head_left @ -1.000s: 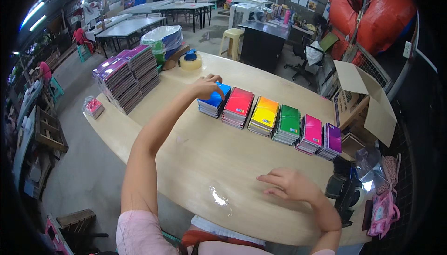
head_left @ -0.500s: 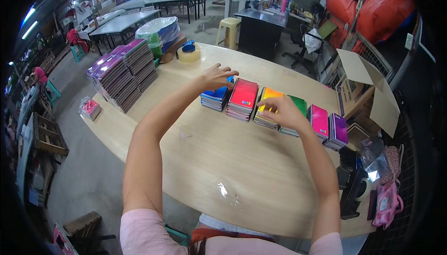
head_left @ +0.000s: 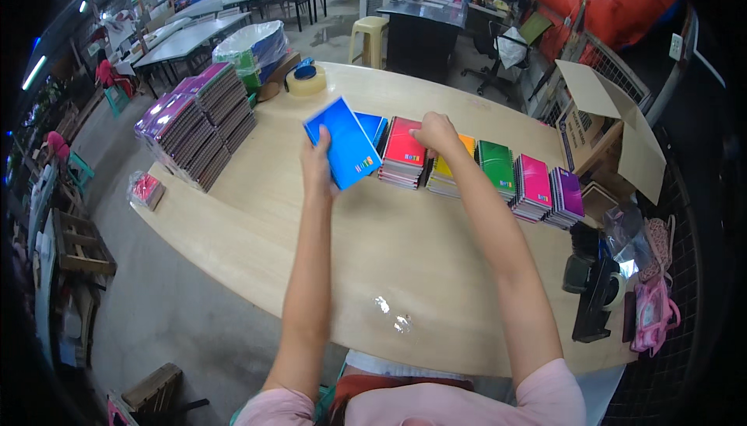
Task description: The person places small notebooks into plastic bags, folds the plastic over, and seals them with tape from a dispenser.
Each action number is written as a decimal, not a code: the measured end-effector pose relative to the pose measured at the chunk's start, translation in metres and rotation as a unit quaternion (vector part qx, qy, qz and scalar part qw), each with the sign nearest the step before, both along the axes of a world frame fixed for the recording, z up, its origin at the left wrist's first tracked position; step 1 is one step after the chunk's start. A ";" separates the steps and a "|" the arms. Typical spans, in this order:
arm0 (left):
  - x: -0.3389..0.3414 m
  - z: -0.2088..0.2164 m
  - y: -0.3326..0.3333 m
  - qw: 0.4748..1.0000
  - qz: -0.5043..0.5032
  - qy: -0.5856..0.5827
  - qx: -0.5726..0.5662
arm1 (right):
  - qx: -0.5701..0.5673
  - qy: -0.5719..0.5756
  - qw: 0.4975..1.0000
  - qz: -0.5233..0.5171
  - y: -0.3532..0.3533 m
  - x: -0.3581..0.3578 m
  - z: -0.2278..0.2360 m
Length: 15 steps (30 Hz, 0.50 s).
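Observation:
In my left hand (head_left: 315,165) is a blue spiral notebook (head_left: 345,146), raised and tilted above the table, thumb across its cover. The rest of the blue notebook stack (head_left: 373,126) stands behind it. My right hand (head_left: 438,133) has its fingers closed at the right edge of the top red notebook (head_left: 405,143), which still lies on its stack. To the right along the row come yellow notebooks (head_left: 444,180), partly hidden by my right forearm, then stacks of green notebooks (head_left: 496,166), pink notebooks (head_left: 534,183) and purple notebooks (head_left: 570,192).
Tall wrapped notebook piles (head_left: 191,126) stand at the table's left, with a small wrapped red bundle (head_left: 146,191) near the edge. A tape roll (head_left: 306,81) lies at the back. On the right are an open cardboard box (head_left: 591,134), a black tape dispenser (head_left: 597,301) and a pink pouch (head_left: 652,317).
My left hand has picked a blue notebook off its stack and drawn it nearer. My right hand has moved left from the yellow stack to the red one. The view has shifted slightly.

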State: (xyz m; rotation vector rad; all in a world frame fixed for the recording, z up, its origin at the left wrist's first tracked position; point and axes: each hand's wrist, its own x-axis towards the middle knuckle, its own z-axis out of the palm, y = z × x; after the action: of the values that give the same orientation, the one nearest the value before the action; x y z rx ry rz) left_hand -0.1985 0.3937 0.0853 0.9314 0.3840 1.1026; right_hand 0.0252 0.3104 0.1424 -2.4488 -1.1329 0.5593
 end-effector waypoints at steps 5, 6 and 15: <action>0.016 -0.087 -0.042 0.971 -0.097 -0.044 -0.215 | 0.007 -0.144 0.984 -0.105 0.019 -0.007 -0.027; 0.019 -0.093 -0.046 0.969 -0.119 -0.035 -0.216 | 0.006 -0.144 0.984 -0.104 0.021 -0.008 -0.029; 0.015 -0.090 -0.056 0.933 -0.240 -0.049 -0.261 | 0.250 0.121 0.954 -0.115 -0.025 0.025 -0.025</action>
State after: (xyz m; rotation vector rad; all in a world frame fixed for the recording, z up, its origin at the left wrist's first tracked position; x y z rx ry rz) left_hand -0.1840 0.3372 -0.0052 0.4531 0.3201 0.5476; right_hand 0.0505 0.2857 0.1178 -1.9727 -0.7605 0.4217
